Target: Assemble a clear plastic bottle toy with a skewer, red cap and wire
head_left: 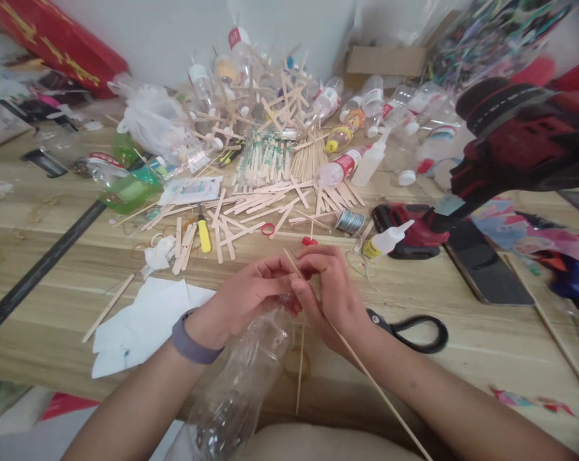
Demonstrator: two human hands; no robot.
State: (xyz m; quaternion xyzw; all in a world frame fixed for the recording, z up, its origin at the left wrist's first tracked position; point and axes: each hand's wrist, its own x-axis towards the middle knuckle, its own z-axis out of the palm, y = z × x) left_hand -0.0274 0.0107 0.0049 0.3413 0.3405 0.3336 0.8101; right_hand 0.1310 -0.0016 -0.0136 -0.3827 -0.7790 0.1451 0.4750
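Note:
A clear plastic bottle [251, 371] lies tilted over my lap, its upper end under my fingers. My left hand [255, 288], with a purple-grey band on the wrist, is closed around that end; its exact hold is partly hidden. In a pinch between thumb and fingers, my right hand [330, 294] has a long thin bamboo skewer [366, 372]. The skewer runs back over my right forearm, and its tip pokes up between both hands. A second thin stick [300, 371] points down below the hands. Just beyond my fingers sits a small red cap [309, 241].
Craft sticks [260, 202] are strewn ahead, near a yellow screwdriver [203, 235] and a wire spool [350, 221]. A glue bottle [388, 240], cordless tool [510, 141], phone [488, 262] and black-handled scissors [418, 333] stand or lie right. White paper [140, 326] lies left.

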